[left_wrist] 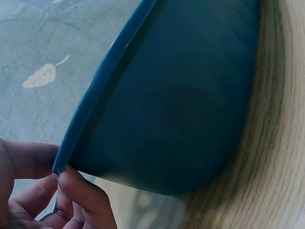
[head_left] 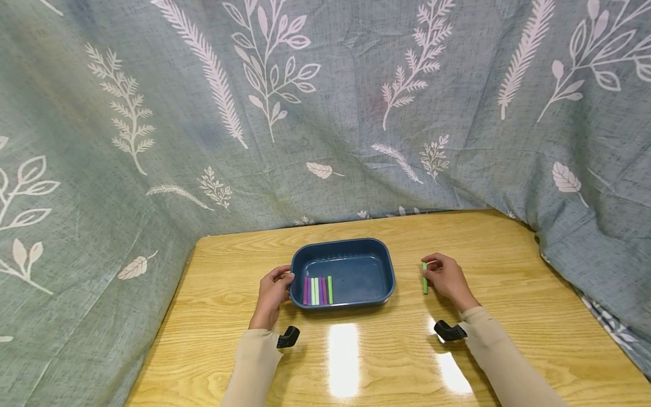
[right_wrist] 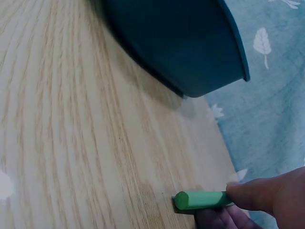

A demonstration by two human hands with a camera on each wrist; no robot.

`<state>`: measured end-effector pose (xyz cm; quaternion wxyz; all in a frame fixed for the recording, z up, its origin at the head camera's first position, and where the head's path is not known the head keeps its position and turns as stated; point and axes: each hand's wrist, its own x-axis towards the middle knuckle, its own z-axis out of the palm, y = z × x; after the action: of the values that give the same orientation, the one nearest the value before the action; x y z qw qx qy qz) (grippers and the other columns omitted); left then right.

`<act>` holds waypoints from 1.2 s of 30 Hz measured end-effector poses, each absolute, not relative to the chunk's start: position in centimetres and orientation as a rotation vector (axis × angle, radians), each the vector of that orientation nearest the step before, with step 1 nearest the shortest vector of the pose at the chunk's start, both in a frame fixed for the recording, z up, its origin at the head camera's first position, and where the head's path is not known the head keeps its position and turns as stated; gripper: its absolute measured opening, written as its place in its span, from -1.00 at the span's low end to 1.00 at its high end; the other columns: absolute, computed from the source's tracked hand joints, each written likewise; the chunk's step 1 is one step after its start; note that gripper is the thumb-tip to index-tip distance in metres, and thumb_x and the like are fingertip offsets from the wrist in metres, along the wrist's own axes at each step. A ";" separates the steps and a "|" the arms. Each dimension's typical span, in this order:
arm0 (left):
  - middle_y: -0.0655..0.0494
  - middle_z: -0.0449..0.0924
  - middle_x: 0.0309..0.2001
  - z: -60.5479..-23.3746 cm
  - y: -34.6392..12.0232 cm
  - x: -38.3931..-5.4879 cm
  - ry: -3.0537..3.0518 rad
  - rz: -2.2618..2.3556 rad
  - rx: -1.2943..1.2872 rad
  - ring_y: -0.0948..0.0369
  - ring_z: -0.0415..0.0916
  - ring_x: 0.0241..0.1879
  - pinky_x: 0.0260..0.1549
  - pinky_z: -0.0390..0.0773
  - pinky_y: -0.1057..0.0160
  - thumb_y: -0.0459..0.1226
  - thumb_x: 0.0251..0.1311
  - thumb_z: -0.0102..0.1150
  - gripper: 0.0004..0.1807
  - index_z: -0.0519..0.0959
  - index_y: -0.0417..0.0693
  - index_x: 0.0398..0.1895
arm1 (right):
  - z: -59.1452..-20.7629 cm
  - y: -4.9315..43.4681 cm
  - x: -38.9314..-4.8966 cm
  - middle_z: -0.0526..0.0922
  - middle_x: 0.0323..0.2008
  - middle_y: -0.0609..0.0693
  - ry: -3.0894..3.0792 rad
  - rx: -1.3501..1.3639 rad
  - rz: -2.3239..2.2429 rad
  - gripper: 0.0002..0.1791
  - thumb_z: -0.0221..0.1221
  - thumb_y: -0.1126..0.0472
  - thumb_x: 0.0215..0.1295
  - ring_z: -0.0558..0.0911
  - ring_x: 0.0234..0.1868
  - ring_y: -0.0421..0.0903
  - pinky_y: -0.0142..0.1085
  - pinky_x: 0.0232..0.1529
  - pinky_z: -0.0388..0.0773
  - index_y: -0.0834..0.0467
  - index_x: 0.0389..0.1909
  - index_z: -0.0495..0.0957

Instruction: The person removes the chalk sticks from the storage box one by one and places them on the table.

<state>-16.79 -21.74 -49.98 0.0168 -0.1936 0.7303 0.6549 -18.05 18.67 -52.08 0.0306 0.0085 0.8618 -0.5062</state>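
A dark blue plastic tray [head_left: 356,302] with raised walls and rounded corners stands on the table. At its left end my left hand [head_left: 272,291] pinches the rim [left_wrist: 78,114], thumb on one side and fingers on the other. Inside, along the tray's left part, several short sticks [head_left: 317,291] lie side by side in purple, lilac, pale green and bright green. To the right of the tray, my right hand [head_left: 447,278] pinches one end of a green stick [right_wrist: 202,199] between thumb and fingers. The stick lies close over the table, its round free end showing.
The wooden table [head_left: 229,260] reflects bright light near its front. A grey-blue curtain [head_left: 346,113] with white leaf prints hangs behind the table and along both sides. Each wrist carries a black camera mount [head_left: 450,330].
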 end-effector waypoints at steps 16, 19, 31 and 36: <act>0.06 0.51 -0.22 -50.0 -21.8 -16.8 2.252 2.032 -0.602 0.25 0.47 -0.39 -0.53 0.54 0.36 -0.40 0.51 0.13 -0.66 0.56 -0.32 0.27 | -51.8 18.4 -17.9 0.68 -0.20 0.32 2.841 -0.011 -1.359 -0.71 0.27 0.44 0.41 0.72 -0.17 0.24 0.09 -0.13 0.67 0.46 0.09 0.62; 0.05 0.51 -0.20 -50.0 -21.9 -16.8 2.248 2.035 -0.593 0.24 0.47 -0.38 -0.53 0.55 0.35 -0.39 0.51 0.14 -0.66 0.56 -0.32 0.27 | -51.9 18.4 -18.1 0.69 -0.17 0.34 2.841 0.003 -1.344 -0.70 0.27 0.44 0.41 0.73 -0.15 0.26 0.10 -0.11 0.67 0.45 0.10 0.62; 0.06 0.51 -0.22 -50.1 -21.8 -16.9 2.257 2.049 -0.592 0.23 0.48 -0.38 -0.55 0.55 0.35 -0.40 0.51 0.13 -0.68 0.58 -0.31 0.25 | -51.3 18.3 -18.1 0.68 -0.16 0.30 2.863 0.025 -1.338 -0.70 0.25 0.41 0.43 0.74 -0.12 0.25 0.06 -0.15 0.66 0.42 0.12 0.63; 0.06 0.51 -0.22 -50.2 -21.9 -16.9 2.247 2.052 -0.595 0.25 0.47 -0.39 -0.55 0.53 0.36 -0.40 0.51 0.13 -0.67 0.57 -0.32 0.26 | -50.3 17.5 -18.0 0.65 -0.15 0.31 2.859 -0.026 -1.396 -0.71 0.23 0.41 0.47 0.74 -0.11 0.29 -0.04 -0.28 0.68 0.41 0.14 0.61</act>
<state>-16.90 -21.88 -50.15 0.0207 -0.1918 0.7245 0.6617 -17.97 17.53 -50.29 -0.0199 -0.0081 0.8984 -0.4386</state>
